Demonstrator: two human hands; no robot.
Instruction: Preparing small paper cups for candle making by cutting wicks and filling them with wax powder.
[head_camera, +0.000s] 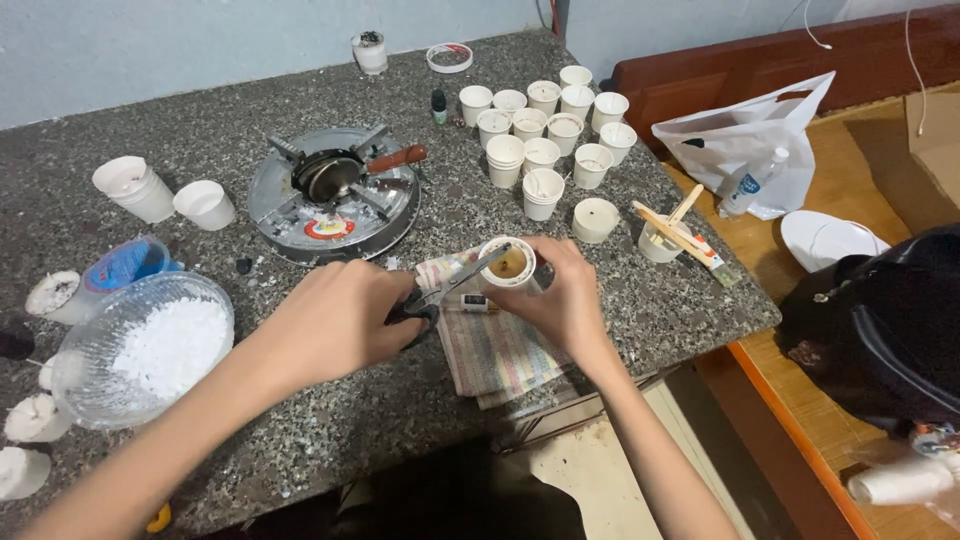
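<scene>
My left hand (335, 322) is closed around the handles of a pair of scissors (455, 285), whose blades reach across the rim of a small white cup (507, 264) with brownish contents. My right hand (565, 300) grips that cup from the right side and holds it just above a striped folded cloth (495, 350) on the speckled stone counter (640, 300).
A round metal stove with a small pan (332, 190) sits behind the hands. Several white paper cups (545, 125) stand at the back right. A glass bowl of white flakes (145, 350) is at left. A cup with wooden sticks (665, 238) is near the right edge, and beyond it lie a white plastic bag (750, 135) and a black bag (880, 320).
</scene>
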